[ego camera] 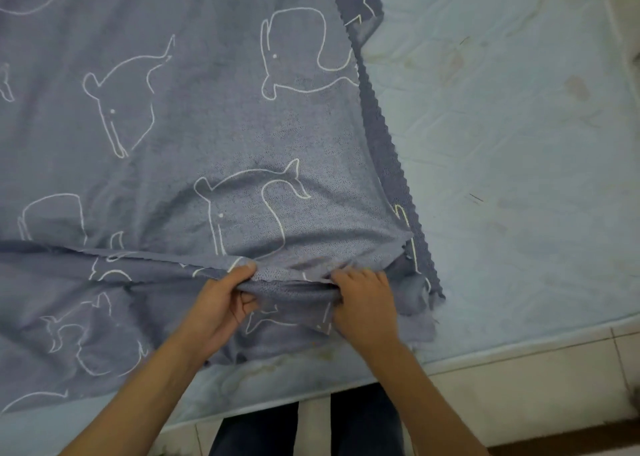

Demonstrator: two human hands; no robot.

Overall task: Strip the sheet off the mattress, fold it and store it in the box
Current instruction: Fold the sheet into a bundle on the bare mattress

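The sheet (138,109) lies flat over the left and middle of the mattress (519,144). It runs away from the hands toward the far side and off the left of the view, so nearly all of its bulk is left of and beyond the grip. Both hands hold it at the near side, close together on one gathered ridge of cloth. The left hand (221,303) pinches the ridge with the thumb on top and the fingers curled under. The right hand (363,303) is knuckles-up, its fingers bunched into the same fold.

From the left hand that ridge runs on as a long crease straight out to the left, so the fold's long axis lies left to right across the near part of the bed. Just right of the right hand is the sheet's zigzag edge (381,137), which runs from far to near and ends in a loose corner by that hand. The right hand is therefore the nearer one to the free edge, and the left hand is nearer the mass of cloth.

I judge the stripping to be partly done and the folding just starting. Any next pull would have to draw the cloth from the far left toward the near right.

The sheet is a thin blue-grey fabric with white outline drawings of animals, and it is wrinkled around the grip. The bare right part of the mattress is pale blue and stained. A strip of tiled floor (519,386) shows along the near edge. The box is not in view.
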